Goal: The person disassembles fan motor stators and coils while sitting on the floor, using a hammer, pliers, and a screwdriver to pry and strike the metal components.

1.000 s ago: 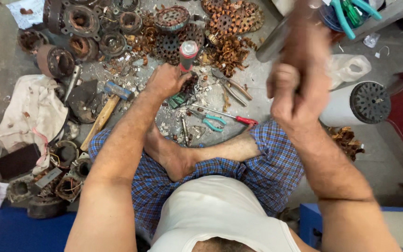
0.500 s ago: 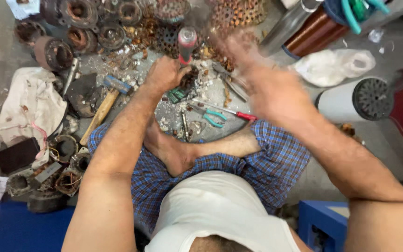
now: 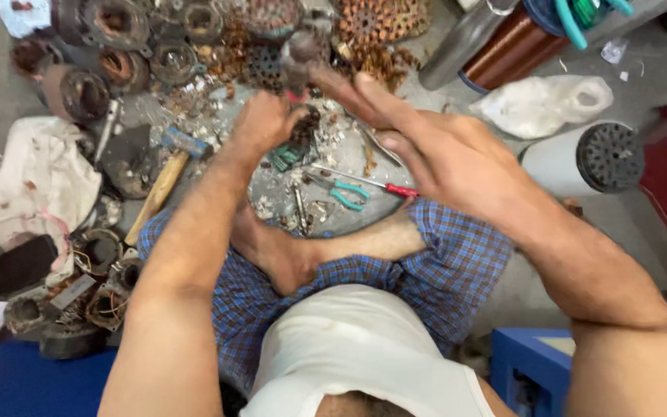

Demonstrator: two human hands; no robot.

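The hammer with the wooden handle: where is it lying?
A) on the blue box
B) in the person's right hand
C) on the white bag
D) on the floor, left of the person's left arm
D: the hammer lies on the floor beside the left forearm, with neither hand touching it.

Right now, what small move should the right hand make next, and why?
Probably lower the open right hand onto the blurred tool that the left hand grips upright over the small part. Its fingers are spread beside the tool, apparently not yet on it.
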